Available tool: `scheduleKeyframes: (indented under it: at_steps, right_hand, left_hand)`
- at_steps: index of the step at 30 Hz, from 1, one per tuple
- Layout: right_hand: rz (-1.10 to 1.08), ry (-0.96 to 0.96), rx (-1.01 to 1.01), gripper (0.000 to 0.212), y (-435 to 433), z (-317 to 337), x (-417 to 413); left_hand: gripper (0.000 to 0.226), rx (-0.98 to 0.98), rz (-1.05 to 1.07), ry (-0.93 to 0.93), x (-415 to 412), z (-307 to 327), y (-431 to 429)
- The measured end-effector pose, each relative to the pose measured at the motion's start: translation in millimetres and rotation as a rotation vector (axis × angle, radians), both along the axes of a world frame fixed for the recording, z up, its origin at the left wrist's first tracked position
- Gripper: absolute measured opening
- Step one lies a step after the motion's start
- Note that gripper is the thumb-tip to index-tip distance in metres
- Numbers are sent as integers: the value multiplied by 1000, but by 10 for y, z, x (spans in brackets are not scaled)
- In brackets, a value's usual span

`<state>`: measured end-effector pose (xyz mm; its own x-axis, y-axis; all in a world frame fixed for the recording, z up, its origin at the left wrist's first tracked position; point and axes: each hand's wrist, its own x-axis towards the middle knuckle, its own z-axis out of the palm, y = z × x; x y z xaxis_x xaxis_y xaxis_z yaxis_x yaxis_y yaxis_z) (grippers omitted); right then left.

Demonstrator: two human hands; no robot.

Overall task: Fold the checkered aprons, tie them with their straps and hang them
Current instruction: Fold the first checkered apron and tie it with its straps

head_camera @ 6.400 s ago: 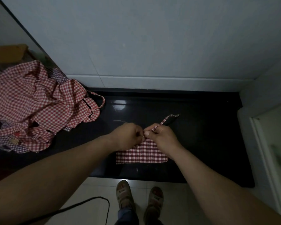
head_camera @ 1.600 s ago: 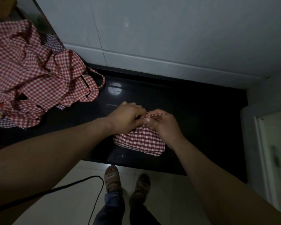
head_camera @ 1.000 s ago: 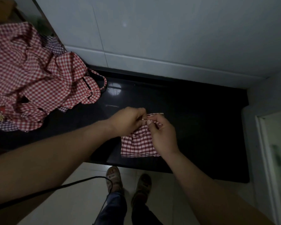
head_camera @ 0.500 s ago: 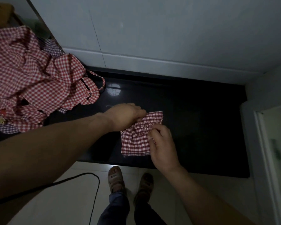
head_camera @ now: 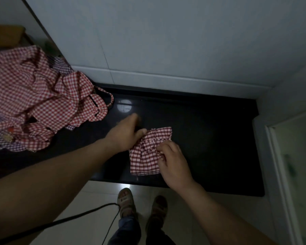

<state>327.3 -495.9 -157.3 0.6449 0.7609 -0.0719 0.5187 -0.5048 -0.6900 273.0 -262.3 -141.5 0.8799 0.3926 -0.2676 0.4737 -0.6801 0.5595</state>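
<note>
Item: folded red-and-white checkered apron bundle (head_camera: 145, 156), cinched across its middle, on glossy black countertop (head_camera: 210, 138) near the front edge. Long axis 1 to 7 o'clock, between both hands. Right hand (head_camera: 173, 161) at its 3 o'clock, curled fingers (head_camera: 162, 150) pinching the edge, likely the nearer for lifting. Left hand (head_camera: 124, 135) at 10 o'clock, fingers outstretched, thumb touching. Heap of loose checkered aprons (head_camera: 34, 106) at 9 o'clock, apart. Half a second earlier, the left hand clutched the top corner.

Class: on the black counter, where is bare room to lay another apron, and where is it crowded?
Bare: counter right of the folded apron, to the side wall; also the strip behind it. Crowded: left end, under the apron pile.
</note>
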Motion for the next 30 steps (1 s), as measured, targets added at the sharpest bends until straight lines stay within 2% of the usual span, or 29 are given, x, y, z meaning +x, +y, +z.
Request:
scheduleKeyframes:
  at_steps: [2, 4, 6, 8, 9, 11, 14, 15, 19, 20, 23, 26, 30]
  right_hand:
    - [-147, 131, 56, 39, 2, 152, 21]
    - [-380, 165, 46, 31, 68, 183, 107]
    - [-526, 205, -99, 35, 180, 126, 243]
    - [-494, 213, -256, 49, 288, -8, 351]
    - [-462, 218, -300, 54, 337, -69, 385]
    - [-451, 263, -315, 58, 413, -145, 424]
    - [-495, 321, -286, 53, 471, -142, 448]
    - [-509, 345, -270, 49, 473, -156, 458]
    - [-534, 472, -193, 46, 446, -254, 543]
    - [-538, 508, -185, 43, 452, -221, 551]
    - [-578, 620, -127, 27, 445, -29, 549]
    - [-640, 684, -33, 22, 418, 19, 571]
    - [-714, 723, 86, 12, 428, 44, 542]
  left_hand:
    - [52, -95, 275, 118, -146, -6, -86]
    - [79, -303, 400, 279, -249, -29, -214]
    - [88, -489, 473, 306, -288, -7, -338]
    - [95, -519, 537, 284, -243, 4, -406]
    - [94, -505, 561, 276, -201, 14, -435]
    - [73, -405, 600, 295, -103, 16, -491]
    - [43, -348, 627, 236, -23, 17, -521]
    - [39, -405, 648, 161, -38, 5, -521]
    - [29, -1018, 845, -122, -169, -46, -491]
    - [28, -1090, 865, -141, -180, -71, -478]
    - [25, -1164, 838, -143, -136, -94, -485]
    - [23, -1125, 773, -113, -52, -55, -472]
    - [40, -1145, 786, -86, 0, -49, -475]
